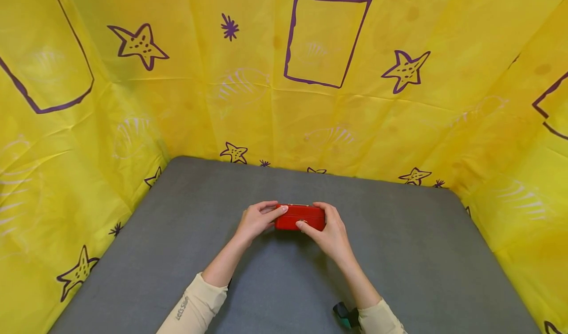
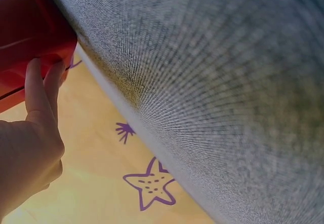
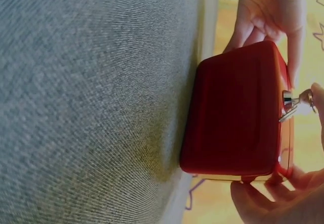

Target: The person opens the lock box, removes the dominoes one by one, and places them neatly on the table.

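A small, glossy red cash box (image 1: 290,219) is between both hands over the middle of the grey surface. My left hand (image 1: 257,220) grips its left end, thumb on top, and its fingers (image 2: 38,89) lie against the box side in the left wrist view. My right hand (image 1: 330,233) holds the right end, fingers around the far corner. In the right wrist view a silver key (image 3: 304,98) stands in the lock on the front of the box, with the right thumb (image 3: 318,95) at it. The inside of the box is hidden.
The grey padded table (image 1: 177,245) spreads around the hands. Yellow cloth (image 1: 253,117) printed with purple starfish walls it in at the back and both sides. A dark strap (image 1: 343,315) shows at the right wrist.
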A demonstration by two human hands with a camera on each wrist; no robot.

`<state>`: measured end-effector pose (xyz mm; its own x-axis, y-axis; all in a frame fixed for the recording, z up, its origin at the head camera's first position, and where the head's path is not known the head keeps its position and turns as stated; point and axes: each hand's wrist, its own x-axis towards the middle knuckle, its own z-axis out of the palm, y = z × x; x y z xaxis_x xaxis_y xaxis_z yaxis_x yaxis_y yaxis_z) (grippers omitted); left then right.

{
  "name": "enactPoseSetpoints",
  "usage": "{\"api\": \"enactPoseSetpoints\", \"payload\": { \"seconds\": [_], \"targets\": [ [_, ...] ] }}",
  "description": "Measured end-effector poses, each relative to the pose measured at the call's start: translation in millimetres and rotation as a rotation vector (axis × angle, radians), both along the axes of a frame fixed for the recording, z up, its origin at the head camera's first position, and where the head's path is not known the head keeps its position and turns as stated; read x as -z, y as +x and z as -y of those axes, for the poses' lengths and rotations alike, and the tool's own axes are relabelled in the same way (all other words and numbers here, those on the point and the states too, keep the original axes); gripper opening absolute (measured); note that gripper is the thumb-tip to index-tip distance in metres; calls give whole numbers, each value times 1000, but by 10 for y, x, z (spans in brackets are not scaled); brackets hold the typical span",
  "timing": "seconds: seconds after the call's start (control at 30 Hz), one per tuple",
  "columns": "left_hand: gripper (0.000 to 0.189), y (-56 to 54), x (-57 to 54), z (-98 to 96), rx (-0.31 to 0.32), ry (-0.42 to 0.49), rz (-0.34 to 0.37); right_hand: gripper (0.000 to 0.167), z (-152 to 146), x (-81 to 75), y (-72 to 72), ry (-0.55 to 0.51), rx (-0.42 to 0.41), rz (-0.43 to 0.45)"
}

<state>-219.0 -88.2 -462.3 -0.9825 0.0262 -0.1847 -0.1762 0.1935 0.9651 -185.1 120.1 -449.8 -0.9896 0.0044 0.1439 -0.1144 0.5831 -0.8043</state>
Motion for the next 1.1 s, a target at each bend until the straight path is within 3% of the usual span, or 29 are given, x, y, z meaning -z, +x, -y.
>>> {"api": "enactPoseSetpoints", "payload": {
  "seconds": [0.73,0.93,1.1],
  "targets": [
    [63,0,11,0,-1,5,-5,69,-29,41,-2,64,-39,-73],
    [62,-10,17,-3,-5,16,-6,67,-47,47,40,78,-71,-165],
    [62,-11,17,-11,-9,25,-16,56,-58,50,84,86,-128,-311]
  ]
}}
